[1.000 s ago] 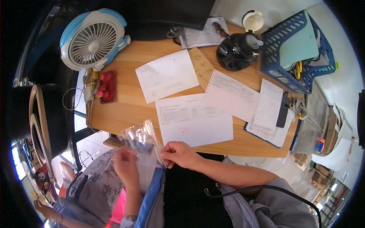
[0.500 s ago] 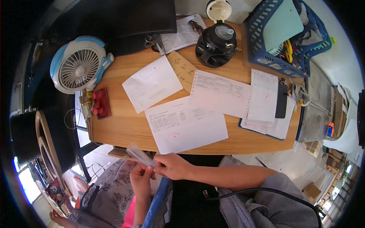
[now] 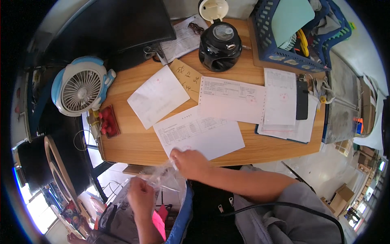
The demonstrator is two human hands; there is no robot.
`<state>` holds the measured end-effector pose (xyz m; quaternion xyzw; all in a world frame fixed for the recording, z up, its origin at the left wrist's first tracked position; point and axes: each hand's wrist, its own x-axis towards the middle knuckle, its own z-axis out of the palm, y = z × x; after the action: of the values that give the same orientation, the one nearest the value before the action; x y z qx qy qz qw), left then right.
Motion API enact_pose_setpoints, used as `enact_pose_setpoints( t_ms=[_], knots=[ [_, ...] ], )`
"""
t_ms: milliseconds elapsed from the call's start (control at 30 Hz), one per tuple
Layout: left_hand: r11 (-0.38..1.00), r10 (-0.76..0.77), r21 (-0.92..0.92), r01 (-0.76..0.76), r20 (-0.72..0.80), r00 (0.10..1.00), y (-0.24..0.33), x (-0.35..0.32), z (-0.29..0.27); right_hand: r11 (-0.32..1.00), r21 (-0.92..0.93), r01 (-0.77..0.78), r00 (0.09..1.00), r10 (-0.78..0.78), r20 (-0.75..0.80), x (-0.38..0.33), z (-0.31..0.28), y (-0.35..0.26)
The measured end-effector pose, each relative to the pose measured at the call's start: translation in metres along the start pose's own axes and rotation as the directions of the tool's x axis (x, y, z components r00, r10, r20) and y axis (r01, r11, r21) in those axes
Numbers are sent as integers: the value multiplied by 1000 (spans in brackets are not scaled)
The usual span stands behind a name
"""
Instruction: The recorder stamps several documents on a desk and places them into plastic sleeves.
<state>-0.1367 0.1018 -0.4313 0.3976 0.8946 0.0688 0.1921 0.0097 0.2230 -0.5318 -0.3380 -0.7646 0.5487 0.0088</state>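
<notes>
While both hands grip a clear plastic bag point(image 3: 164, 175) below the table point(image 3: 138, 140) edge, handling appears mid-course. Left hand point(image 3: 140, 195) is closed on the bag's lower end; right hand point(image 3: 189, 162) pinches its upper end. Just beyond the right hand lies a printed sheet point(image 3: 199, 132), untouched.

The right hand point(image 3: 191, 162) has come up to the desk point(image 3: 134, 142) edge, its fingers now over the near corner of the printed sheet point(image 3: 199, 134); a second ago it was lower, off the desk; the clear bag point(image 3: 160, 177) is stretched slantwise between it and the left hand point(image 3: 140, 195), no longer held upright; the view has tilted, so the fan point(image 3: 79, 87) lies lower left.
</notes>
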Motion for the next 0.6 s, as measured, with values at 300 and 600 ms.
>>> enact_pose_setpoints(
  t_ms=[300,600],
  knots=[
    [893,327,-149,-424,-433,840,-33,27,-65,792,606,73,950,-241,201,1,-24,-47],
    [816,-114,-578,-20,-195,974,4,24,-15,936,-339,96,865,-247,-437,126,-64,18]
  ],
)
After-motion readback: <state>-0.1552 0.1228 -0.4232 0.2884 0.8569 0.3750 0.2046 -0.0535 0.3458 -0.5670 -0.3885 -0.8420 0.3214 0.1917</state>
